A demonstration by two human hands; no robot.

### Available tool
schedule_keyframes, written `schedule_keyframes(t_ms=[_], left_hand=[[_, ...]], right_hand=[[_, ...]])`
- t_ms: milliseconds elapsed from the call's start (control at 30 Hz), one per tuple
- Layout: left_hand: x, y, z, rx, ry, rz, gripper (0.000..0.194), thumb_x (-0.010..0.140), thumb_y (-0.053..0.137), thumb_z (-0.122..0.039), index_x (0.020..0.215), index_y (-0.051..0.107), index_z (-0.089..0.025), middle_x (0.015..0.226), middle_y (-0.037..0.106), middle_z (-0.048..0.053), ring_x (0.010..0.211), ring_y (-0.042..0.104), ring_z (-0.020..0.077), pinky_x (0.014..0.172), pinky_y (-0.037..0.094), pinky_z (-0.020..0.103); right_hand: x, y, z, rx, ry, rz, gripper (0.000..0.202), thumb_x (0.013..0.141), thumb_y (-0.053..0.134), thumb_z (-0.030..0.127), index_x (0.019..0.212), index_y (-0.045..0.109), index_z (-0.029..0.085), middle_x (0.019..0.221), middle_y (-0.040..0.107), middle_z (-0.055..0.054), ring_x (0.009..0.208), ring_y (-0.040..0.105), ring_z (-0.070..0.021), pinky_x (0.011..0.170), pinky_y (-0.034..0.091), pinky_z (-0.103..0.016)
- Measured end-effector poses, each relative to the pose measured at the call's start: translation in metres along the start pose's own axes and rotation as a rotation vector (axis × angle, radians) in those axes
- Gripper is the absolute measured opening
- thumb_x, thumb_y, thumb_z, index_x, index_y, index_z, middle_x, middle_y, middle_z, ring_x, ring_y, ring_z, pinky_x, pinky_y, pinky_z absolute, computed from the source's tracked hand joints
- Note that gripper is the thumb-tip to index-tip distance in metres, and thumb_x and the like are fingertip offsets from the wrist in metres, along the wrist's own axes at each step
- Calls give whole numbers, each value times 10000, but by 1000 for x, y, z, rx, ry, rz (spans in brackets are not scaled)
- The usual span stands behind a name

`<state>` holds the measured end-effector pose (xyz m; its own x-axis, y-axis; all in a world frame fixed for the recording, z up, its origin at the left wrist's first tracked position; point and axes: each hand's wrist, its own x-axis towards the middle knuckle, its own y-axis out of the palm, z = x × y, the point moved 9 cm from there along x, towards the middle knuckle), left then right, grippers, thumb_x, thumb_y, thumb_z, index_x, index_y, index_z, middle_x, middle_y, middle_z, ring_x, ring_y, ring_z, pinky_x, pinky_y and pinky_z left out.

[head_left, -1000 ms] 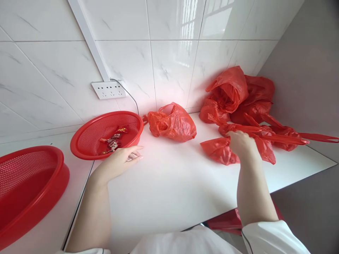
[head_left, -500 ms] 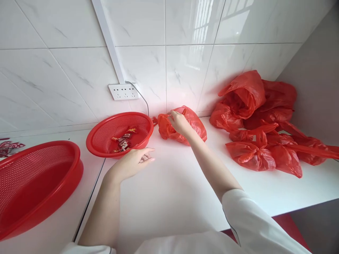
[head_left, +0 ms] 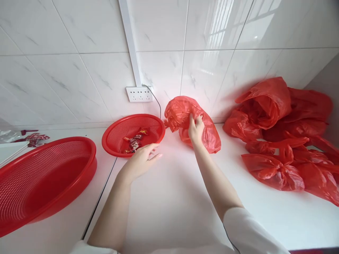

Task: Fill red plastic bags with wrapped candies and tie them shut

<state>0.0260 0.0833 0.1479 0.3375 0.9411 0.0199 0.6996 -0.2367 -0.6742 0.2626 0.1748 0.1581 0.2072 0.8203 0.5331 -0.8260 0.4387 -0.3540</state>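
Note:
My right hand (head_left: 196, 128) grips the near side of a red plastic bag (head_left: 212, 135) by the wall, its fingers closed on the thin film. The bag stands puffed up, and what it holds is hidden. My left hand (head_left: 143, 158) hovers at the front right rim of a small red mesh basket (head_left: 109, 143). Its fingers are apart and hold nothing; I cannot tell whether they touch the rim. Several small wrapped snacks (head_left: 135, 144) in dark red and yellow lie inside that basket.
A larger red basket (head_left: 91, 158) stands at the left. Several red plastic bags (head_left: 272, 102), including a knotted bag (head_left: 278, 174), are heaped at the right. A power strip (head_left: 139, 94) with a grey cable is on the tiled wall. A white tray (head_left: 12, 151) lies far left.
My right hand has taken hold of the red bag, which now rises higher and fuller. My left hand keeps its place by the small basket. The view has swung slightly left.

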Motion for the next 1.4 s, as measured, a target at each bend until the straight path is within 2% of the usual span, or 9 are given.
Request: schedule_keyframes(t_ms=[67,167,333,500,633,867,1067,1233,1400], left_hand=[[3,-5,-3,-114,10,-107,672,806,615,-485,1418,383,-334,1457,426,80,1223,522,269,971,471,394],[6,-3,-17,-368,111,-205,983,738,723,-403,1500,102,-363,1577,182,67,1347,393,261,1031,439,386],[13,8,-17,-760,133,-218,533,791,669,-401,1275,526,-230,1324,568,95,1224,532,264,986,473,348],[19,-5,19,-955,-26,-288,490,771,646,-486,1159,603,-190,1069,697,89,1027,647,265,826,535,336],[20,-20,36,-993,-104,-315,478,784,608,-535,1129,630,-206,1024,712,76,971,668,249,793,551,343],[13,-29,41,-1023,-183,-303,426,754,675,-460,1085,664,-192,1058,708,83,944,679,248,766,564,330],[14,-21,37,-1068,-228,-220,373,762,674,-439,1027,671,-177,1036,714,78,922,683,234,783,560,331],[18,-10,26,-1104,-199,-209,374,789,658,-425,1064,656,-171,1053,705,87,949,673,229,840,542,338],[14,-8,12,-957,-169,-128,457,767,668,-470,1123,635,-185,1077,690,90,959,662,242,835,528,342]], right_hand=[[-15,-18,5,188,80,-177,435,926,277,521,869,547,185,840,612,-61,783,557,-196,690,458,-305],[-37,-12,27,354,77,-120,401,894,401,552,760,514,192,729,571,-16,661,519,-155,596,424,-259],[-61,7,53,307,68,189,396,867,474,571,766,539,194,712,585,-3,653,535,-152,610,440,-262],[-59,-5,25,530,230,313,434,853,481,599,1053,571,225,961,688,-62,796,660,-216,681,526,-318],[-46,-39,-12,567,293,150,385,821,545,565,1017,587,237,971,703,-76,822,680,-246,672,543,-354],[-26,-88,-59,755,189,-413,336,816,562,429,1093,556,238,1122,643,-66,1063,630,-223,888,518,-391],[-30,-44,-43,564,351,47,670,851,536,534,1435,284,325,1274,595,-78,1030,663,-220,949,482,-448],[-64,-8,41,441,52,481,540,870,508,567,1315,524,261,1270,618,-79,1225,538,-242,1059,386,-426],[-68,6,41,514,149,482,426,813,607,527,1055,648,179,1044,705,-78,978,658,-261,861,521,-384]])
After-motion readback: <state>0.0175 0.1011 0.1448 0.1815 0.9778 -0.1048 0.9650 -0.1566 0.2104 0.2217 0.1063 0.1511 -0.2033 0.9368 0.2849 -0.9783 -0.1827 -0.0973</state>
